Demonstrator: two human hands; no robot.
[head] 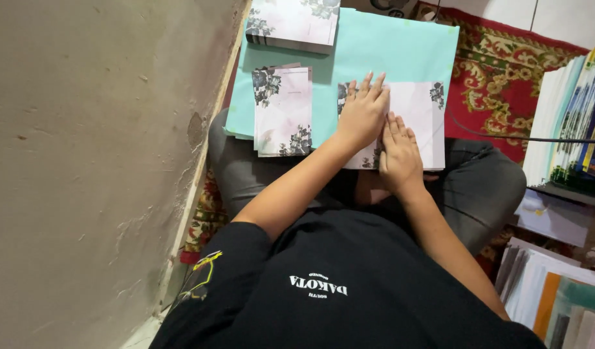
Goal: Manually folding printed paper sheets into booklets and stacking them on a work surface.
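Both hands (381, 132) flat on floral card (417, 119)

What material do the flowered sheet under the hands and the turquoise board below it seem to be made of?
Flowered sheet: likely thin card or paper, matte, flat with crisp edges, printed dark flowers at the corners. Turquoise board: probably a matte paperboard or plastic sheet; even colour, no shine, so it stays uncertain. Left hand and right hand press on the sheet.

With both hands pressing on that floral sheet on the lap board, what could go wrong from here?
1. The floral sheet overhangs the turquoise board's near edge; pressing with the left hand and right hand there may crease it crookedly.
2. The small pile of folded cards also pokes past the near edge and is unevenly stacked; a knee shift could probably spill it.
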